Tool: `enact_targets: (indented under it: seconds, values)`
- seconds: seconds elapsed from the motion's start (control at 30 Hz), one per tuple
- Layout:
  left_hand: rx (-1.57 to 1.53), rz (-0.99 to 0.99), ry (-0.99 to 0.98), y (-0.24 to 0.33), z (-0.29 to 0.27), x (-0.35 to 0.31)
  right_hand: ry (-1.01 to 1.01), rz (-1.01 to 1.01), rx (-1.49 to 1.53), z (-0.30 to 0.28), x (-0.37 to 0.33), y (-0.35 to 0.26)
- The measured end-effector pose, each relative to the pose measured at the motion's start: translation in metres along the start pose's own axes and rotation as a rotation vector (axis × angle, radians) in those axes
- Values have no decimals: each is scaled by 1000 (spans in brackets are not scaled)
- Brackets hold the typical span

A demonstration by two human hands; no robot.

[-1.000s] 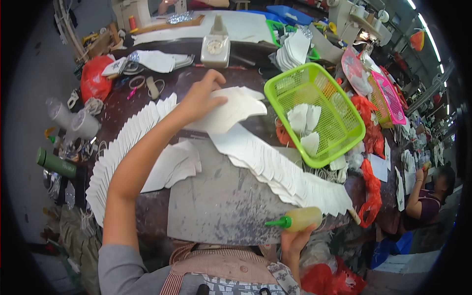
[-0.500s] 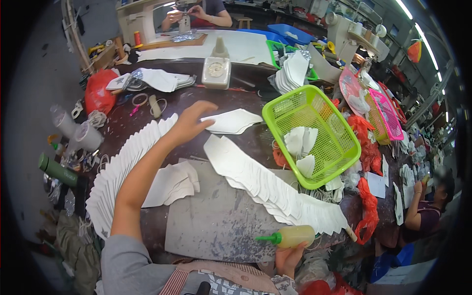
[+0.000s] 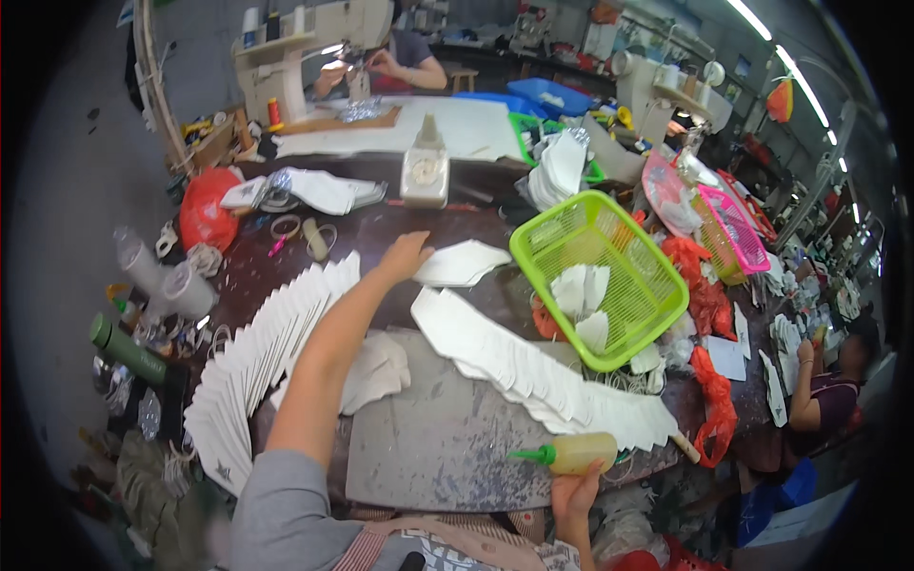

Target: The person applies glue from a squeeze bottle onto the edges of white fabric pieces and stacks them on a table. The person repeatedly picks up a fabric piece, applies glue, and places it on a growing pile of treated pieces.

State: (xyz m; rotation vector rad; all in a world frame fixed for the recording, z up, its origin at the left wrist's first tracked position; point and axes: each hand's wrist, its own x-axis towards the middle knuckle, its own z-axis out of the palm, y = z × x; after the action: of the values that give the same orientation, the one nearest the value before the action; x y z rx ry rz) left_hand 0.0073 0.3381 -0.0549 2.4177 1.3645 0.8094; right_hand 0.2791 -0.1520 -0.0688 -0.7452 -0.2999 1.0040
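My left hand (image 3: 407, 255) reaches far across the table, its fingers drawn together at the left end of a small stack of white cut pieces (image 3: 464, 264). Its fingertips are partly hidden, and the stack lies flat. In my right hand (image 3: 577, 492), near the front edge, is a squeeze bottle (image 3: 584, 454) of yellowish liquid, tilted sideways with its green nozzle pointing left. A fanned row of overlapping white pieces (image 3: 533, 366) runs diagonally across the grey board (image 3: 428, 457). Another fanned row (image 3: 262, 366) curves left of my forearm, and loose white pieces (image 3: 378, 371) lie partly behind it.
A lime green basket (image 3: 597, 362) with a few white pieces stands at the right. Behind are a white bottle (image 3: 425, 179) and a wrapped stack (image 3: 319, 190). A red bag (image 3: 209, 211) and green flask (image 3: 129, 350) sit left. Co-workers are at the back and far right.
My left hand has come down to the left end of the small white stack, its spread fingers drawing together. My right hand still holds the bottle. The whole view has shifted slightly.
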Motion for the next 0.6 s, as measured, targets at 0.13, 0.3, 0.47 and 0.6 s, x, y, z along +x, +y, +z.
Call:
enact_targets:
  seconds: [0.13, 0.3, 0.47, 0.6]
  values:
    - [316, 14, -398, 53, -3, 14, 92, -51, 28, -8, -5, -1]
    - [65, 119, -244, 28, 2, 5, 102, 12, 21, -7, -7, 0]
    - [-192, 95, -168, 39, 5, 10, 145, 18, 13, -16, -8, 1]
    - [-485, -37, -204, 13, 14, 19, 137, 30, 9, -19, -6, 2]
